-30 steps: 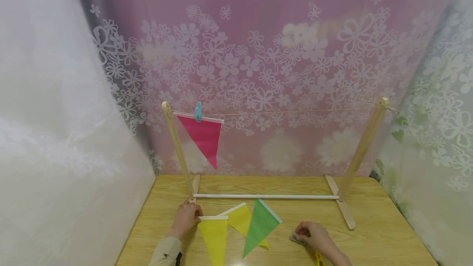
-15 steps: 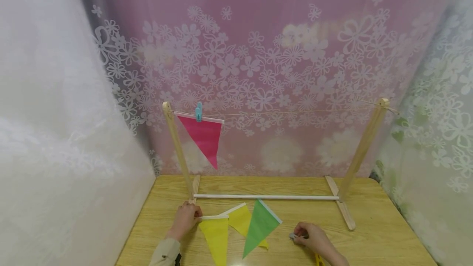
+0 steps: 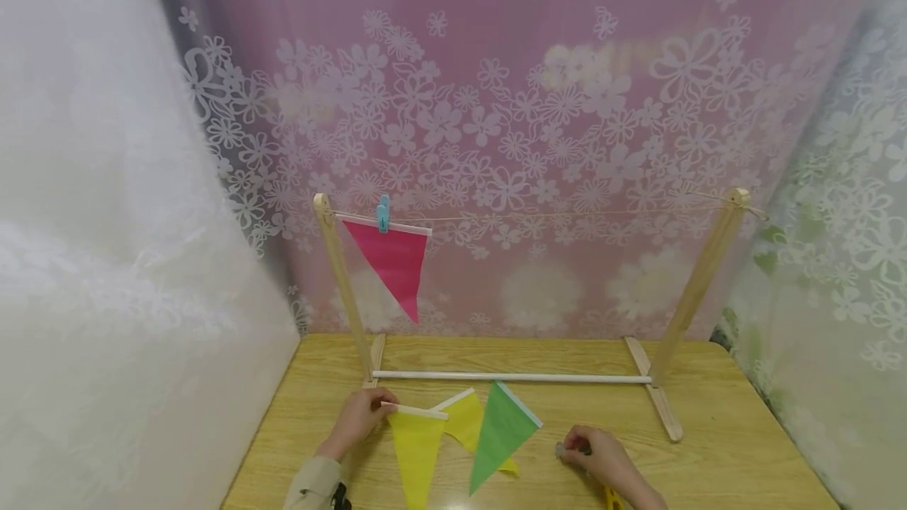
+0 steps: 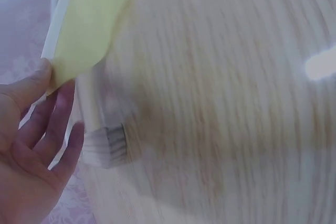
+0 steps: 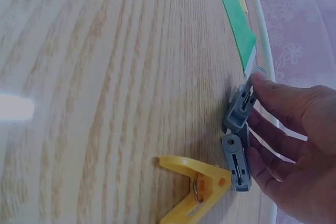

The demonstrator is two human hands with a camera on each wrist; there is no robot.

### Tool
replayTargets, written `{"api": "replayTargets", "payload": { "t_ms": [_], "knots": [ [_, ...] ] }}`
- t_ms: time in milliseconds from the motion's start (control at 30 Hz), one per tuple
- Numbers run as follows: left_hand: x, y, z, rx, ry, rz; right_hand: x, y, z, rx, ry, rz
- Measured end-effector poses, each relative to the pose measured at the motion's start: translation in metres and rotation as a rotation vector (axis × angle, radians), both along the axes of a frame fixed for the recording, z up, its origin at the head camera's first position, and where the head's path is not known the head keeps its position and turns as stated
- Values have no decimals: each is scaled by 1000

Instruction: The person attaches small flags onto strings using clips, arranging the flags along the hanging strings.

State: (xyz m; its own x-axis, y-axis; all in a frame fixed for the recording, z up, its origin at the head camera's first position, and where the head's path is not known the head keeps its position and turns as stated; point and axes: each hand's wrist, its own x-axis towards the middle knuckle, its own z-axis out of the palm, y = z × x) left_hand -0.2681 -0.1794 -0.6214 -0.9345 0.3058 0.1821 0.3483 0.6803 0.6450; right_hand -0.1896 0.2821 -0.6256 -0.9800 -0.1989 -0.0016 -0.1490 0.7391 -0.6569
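With thumb and fingertips my left hand (image 3: 360, 419) pinches a yellow pennant (image 3: 418, 447) at the left corner of its white top band; in the left wrist view the pennant (image 4: 92, 22) hangs over the table. On the right, my right hand (image 3: 602, 451) pinches a grey clothespin (image 5: 241, 106) between thumb and fingers. Another grey clothespin (image 5: 236, 161) lies right beside it, at the lower fingertips. A larger yellow clip (image 5: 202, 182) is close by. Between the hands, a green pennant (image 3: 501, 431) overlaps a second yellow pennant (image 3: 465, 419).
A wooden frame stands behind, with a left post (image 3: 343, 290), a right post (image 3: 697, 290) and a white rod (image 3: 510, 377) low between them. From its string (image 3: 567, 215) hangs a pink pennant (image 3: 393, 262) under a blue clothespin (image 3: 383, 215). Flowered curtains enclose the table (image 3: 730, 447).
The left hand has raised the yellow pennant's corner slightly and shifted it right, so its band tilts. The right hand's grey clothespin has turned a little in the fingers.
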Motion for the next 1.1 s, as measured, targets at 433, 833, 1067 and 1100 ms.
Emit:
{"api": "replayTargets", "payload": {
  "t_ms": [433,833,1067,1100],
  "knots": [
    [0,2,8,193,-145,16,-3,-5,4,-85,-55,-105],
    [3,1,23,442,-379,-9,-7,-1,14,-323,-123,-153],
    [4,4,31,527,-501,1,-10,0,16,-501,-270,-221],
    [5,4,31,531,-512,7,-10,1,16,-518,-282,-215]
  ]
}}
